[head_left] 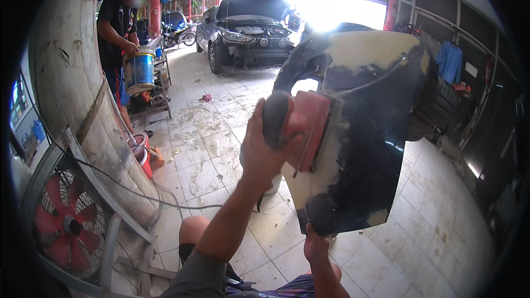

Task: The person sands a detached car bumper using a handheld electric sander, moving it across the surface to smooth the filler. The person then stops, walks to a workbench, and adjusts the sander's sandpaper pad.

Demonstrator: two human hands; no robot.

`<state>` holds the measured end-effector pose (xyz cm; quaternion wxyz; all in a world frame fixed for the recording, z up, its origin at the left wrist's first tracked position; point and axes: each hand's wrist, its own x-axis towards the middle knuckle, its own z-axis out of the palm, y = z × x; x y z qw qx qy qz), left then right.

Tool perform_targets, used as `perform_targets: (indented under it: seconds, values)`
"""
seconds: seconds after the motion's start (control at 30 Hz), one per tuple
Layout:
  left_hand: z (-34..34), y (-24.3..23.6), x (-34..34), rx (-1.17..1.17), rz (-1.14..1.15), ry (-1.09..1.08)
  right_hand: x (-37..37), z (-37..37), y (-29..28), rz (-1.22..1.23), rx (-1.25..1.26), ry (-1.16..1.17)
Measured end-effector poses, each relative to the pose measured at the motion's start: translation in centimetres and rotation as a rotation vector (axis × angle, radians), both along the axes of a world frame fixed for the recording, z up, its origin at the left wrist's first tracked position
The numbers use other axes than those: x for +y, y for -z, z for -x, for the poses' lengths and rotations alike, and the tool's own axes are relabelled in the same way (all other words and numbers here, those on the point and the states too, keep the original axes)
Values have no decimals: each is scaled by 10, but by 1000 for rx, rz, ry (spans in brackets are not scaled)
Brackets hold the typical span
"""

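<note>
Above the pale tiled floor (210, 182), just beyond my knees, stood the panel (372, 149), a curved black piece with cream patches, its long axis running nearly upright. Its wide, rounded end was uppermost, its narrower end pointed down toward my lap, and an oval cutout opened near its upper left edge.

My right hand (316, 245) was clamped on the bottom edge of the panel, thumb in front. My left hand (261, 152) was wrapped around the sander (310, 129), a red tool with a black rounded grip, against the panel's left side. The grip pointed left and the flat pad faced right, toward the panel; the pad's long axis ran steeply, its top leaning right. I could not tell whether the whole pad touched the surface.

To the left, another person (116, 27) held a blue and yellow bucket (142, 72) upright, its inside hidden from me. Below, near that person's feet, stood a red bucket (144, 163), its contents too dim to make out. A fan (72, 226) with red blades stood nearer to me, and a dark car (248, 38) had its hood raised at the back.
</note>
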<state>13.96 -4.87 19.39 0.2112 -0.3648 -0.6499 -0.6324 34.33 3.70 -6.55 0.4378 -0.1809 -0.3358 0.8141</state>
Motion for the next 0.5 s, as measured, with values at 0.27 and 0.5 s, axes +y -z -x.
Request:
perform_targets:
  seconds: [0.27,0.5]
  values:
    - [39,-21,4,-242,33,61,-2,14,12,52,-24,15]
    - [-53,70,-27,15,40,65,15,8,21,25,-8,-18]
